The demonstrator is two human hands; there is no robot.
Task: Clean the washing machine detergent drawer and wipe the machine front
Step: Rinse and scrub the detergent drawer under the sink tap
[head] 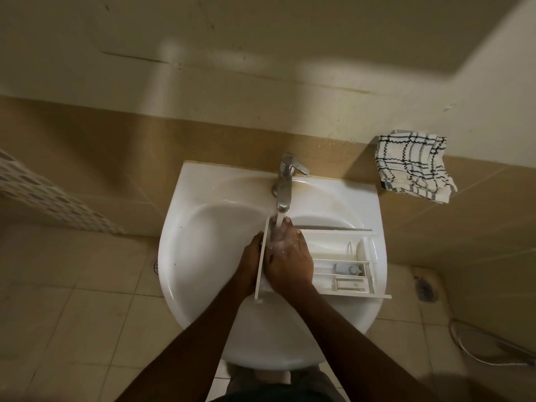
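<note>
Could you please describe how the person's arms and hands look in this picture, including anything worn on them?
Both forearms are bare, with no sleeves in view. The left hand and right hand wear no gloves, and no rings, watch or bracelet can be seen. White specks, probably suds or drops of water, dot the right hand's fingers.

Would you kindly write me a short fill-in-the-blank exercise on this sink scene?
1. Water from the tap falls on the ____ hand.
2. The drawer rests across the ____.
3. The checked cloth lies on the ledge to the ____ of the tap.
4. The left hand grips the drawer's ____ panel.

Missing words: right; sink; right; front
</note>
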